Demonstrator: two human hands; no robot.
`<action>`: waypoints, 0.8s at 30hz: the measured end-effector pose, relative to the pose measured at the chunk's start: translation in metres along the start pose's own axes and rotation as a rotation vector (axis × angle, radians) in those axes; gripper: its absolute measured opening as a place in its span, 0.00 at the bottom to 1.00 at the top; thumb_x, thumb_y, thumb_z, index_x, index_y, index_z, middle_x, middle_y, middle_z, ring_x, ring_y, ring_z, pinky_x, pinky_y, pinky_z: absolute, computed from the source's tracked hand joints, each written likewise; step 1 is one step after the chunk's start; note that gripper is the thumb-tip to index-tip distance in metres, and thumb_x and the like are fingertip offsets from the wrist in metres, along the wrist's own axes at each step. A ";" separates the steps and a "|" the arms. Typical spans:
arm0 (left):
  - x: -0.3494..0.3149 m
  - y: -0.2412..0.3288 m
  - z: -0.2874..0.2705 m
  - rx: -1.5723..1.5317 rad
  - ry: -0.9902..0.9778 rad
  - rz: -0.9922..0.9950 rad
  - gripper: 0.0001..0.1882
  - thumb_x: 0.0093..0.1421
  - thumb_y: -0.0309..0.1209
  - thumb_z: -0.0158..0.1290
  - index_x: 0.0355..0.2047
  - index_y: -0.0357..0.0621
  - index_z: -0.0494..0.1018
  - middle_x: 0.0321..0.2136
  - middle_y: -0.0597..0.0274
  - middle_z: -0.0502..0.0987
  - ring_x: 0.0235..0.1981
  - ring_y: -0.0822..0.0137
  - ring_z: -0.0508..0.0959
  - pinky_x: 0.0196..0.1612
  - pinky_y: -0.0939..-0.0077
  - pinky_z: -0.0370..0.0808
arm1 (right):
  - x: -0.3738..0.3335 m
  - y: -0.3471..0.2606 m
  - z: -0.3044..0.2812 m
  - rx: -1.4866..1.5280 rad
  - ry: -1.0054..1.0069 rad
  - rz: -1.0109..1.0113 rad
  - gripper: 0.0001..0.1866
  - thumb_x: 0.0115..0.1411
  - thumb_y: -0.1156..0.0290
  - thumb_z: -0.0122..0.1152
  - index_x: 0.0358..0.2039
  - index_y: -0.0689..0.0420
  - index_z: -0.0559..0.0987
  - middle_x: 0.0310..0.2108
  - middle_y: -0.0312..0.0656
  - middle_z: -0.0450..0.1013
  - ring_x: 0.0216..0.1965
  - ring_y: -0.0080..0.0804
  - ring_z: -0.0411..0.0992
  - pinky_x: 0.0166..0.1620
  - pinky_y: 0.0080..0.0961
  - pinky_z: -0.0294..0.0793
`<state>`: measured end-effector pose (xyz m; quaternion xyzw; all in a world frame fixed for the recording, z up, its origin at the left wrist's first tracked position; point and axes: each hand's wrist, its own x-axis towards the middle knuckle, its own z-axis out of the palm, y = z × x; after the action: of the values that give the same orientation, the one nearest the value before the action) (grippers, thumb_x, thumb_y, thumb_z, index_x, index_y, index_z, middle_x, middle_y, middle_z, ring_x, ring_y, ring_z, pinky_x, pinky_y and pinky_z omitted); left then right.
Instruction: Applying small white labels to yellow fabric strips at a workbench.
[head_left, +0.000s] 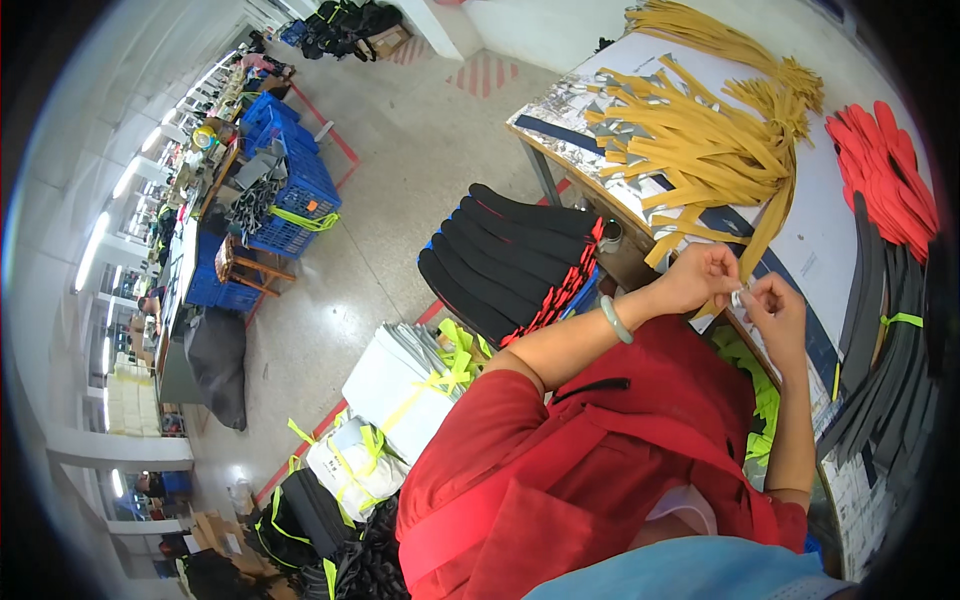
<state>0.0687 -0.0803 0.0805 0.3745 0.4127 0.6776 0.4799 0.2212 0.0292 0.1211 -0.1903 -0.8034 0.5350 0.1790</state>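
At the near edge of the table, my left hand [702,277] and my right hand [776,312] meet fingertip to fingertip. A small silvery-white piece [738,298] shows between them, pinched in my right fingers. My left fingers are closed around the end of a mustard-yellow strap [752,258], which runs down from the pile. Exactly how piece and strap touch is hidden by the fingers. Just beyond my hands lies the heap of mustard-yellow straps [720,150], many with silver-grey ends. A jade-coloured bangle [615,320] circles my left wrist.
Red straps [880,170] and dark grey straps [890,340] lie on the table's right. Left of the table, black padded strips with red edges [510,260] fill a blue crate. White bundles tied with neon-yellow ribbon [400,375] stand nearer. Blue crates [290,180] line the aisle beyond.
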 end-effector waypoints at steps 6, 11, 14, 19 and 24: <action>0.014 -0.009 0.014 0.244 0.099 0.209 0.03 0.60 0.22 0.52 0.32 0.39 0.68 0.23 0.67 0.74 0.24 0.75 0.76 0.29 0.84 0.73 | 0.016 0.048 0.016 -0.386 0.472 -0.337 0.07 0.54 0.76 0.61 0.34 0.61 0.76 0.27 0.44 0.73 0.26 0.36 0.72 0.32 0.26 0.72; 0.013 0.029 -0.020 0.347 0.075 0.147 0.08 0.57 0.18 0.53 0.39 0.35 0.74 0.31 0.59 0.78 0.29 0.72 0.79 0.33 0.81 0.76 | 0.022 0.021 0.022 0.090 0.306 -0.253 0.07 0.58 0.77 0.56 0.37 0.63 0.77 0.33 0.38 0.73 0.34 0.23 0.72 0.40 0.19 0.72; 0.020 0.025 -0.020 0.370 0.082 0.112 0.05 0.57 0.17 0.53 0.35 0.33 0.75 0.27 0.60 0.79 0.27 0.72 0.79 0.34 0.82 0.76 | 0.018 0.024 0.015 0.501 0.250 -0.089 0.07 0.63 0.72 0.56 0.36 0.63 0.76 0.31 0.36 0.72 0.32 0.19 0.71 0.37 0.16 0.72; 0.006 0.005 -0.008 0.514 0.048 0.080 0.03 0.59 0.17 0.52 0.31 0.35 0.74 0.24 0.65 0.76 0.25 0.76 0.76 0.30 0.84 0.72 | 0.000 0.026 0.021 0.479 0.200 0.091 0.07 0.62 0.69 0.58 0.31 0.60 0.76 0.24 0.32 0.70 0.25 0.16 0.66 0.32 0.15 0.69; -0.006 0.043 -0.030 0.674 0.332 0.253 0.01 0.60 0.22 0.52 0.33 0.37 0.73 0.28 0.63 0.76 0.26 0.75 0.75 0.31 0.83 0.73 | -0.026 0.031 0.012 0.483 0.260 0.047 0.08 0.64 0.68 0.55 0.30 0.59 0.75 0.22 0.31 0.69 0.25 0.17 0.67 0.30 0.15 0.68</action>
<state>0.0284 -0.1007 0.1075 0.4443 0.6346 0.6093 0.1693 0.2409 0.0174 0.0860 -0.2278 -0.6183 0.6862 0.3082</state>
